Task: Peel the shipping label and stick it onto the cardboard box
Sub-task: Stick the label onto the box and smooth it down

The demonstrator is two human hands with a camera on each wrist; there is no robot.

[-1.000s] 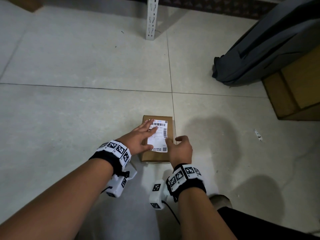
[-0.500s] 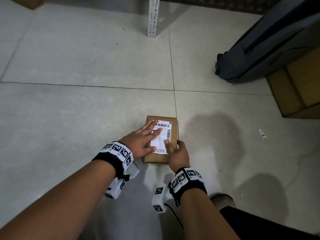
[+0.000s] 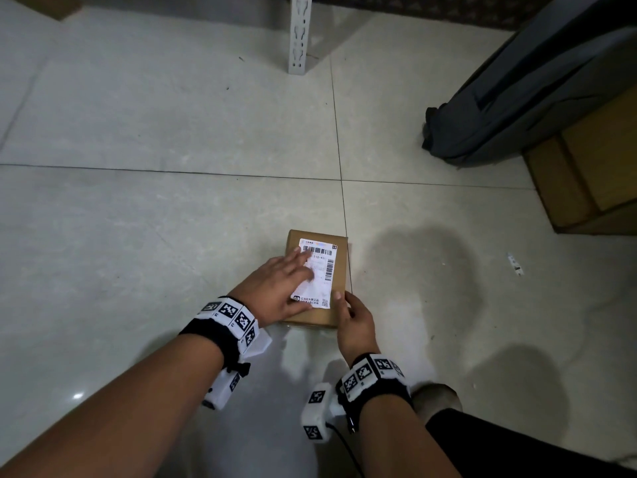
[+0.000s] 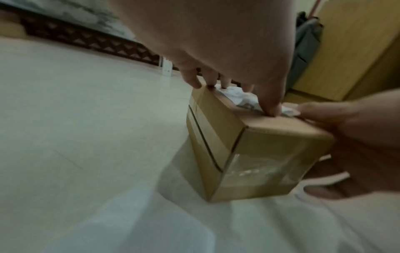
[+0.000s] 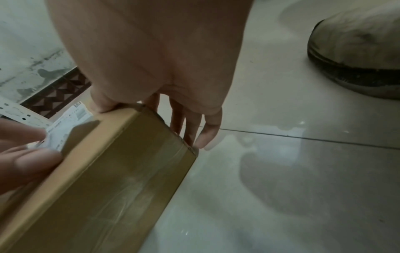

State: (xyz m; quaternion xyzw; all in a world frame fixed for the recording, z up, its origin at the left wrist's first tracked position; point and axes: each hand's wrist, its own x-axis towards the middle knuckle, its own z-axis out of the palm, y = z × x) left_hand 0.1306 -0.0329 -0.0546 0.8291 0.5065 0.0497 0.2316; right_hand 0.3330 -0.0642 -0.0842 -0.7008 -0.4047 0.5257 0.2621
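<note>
A small cardboard box lies on the tiled floor. A white shipping label with barcodes lies on its top face. My left hand lies flat on the label with straight fingers; in the left wrist view its thumb presses the label at its near edge. My right hand holds the box's near right corner. The right wrist view shows the thumb on the top edge of the box and the fingers down its right side.
A grey backpack leans on large cardboard boxes at the far right. A white slotted shelf post stands at the back. A paper scrap lies right of the box. My shoe is near my right wrist.
My right hand has moved from the box's near edge to its near right corner and now holds it. My left hand stays flat on the label.
</note>
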